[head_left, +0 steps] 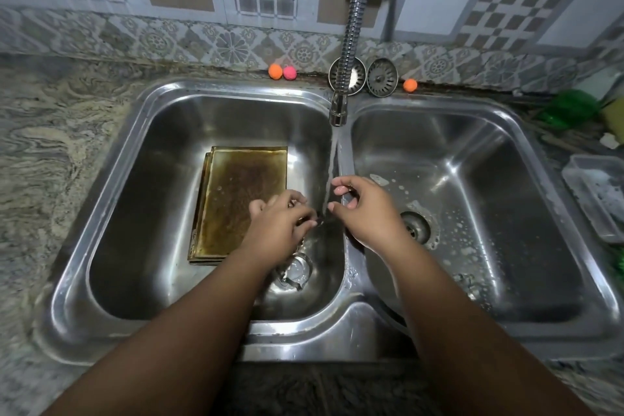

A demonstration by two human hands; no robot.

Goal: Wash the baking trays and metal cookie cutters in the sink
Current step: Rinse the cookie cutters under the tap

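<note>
The silver two-bowl metal sink (135, 213) is shiny and smooth. The rectangular metal baking trays (236, 186) in its left bowl look dull, brown and stained. The ribbed silver metal tap hose (354, 17) gleams. The small metal cookie cutter (316, 221) glints.

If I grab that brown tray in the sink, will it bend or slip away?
It would probably stay stiff: the top tray looks like flat metal with a raised rim. It may feel slippery, since its brown surface looks wet and greasy. It lies stacked on other trays, so it might scrape or clatter when lifted.
</note>
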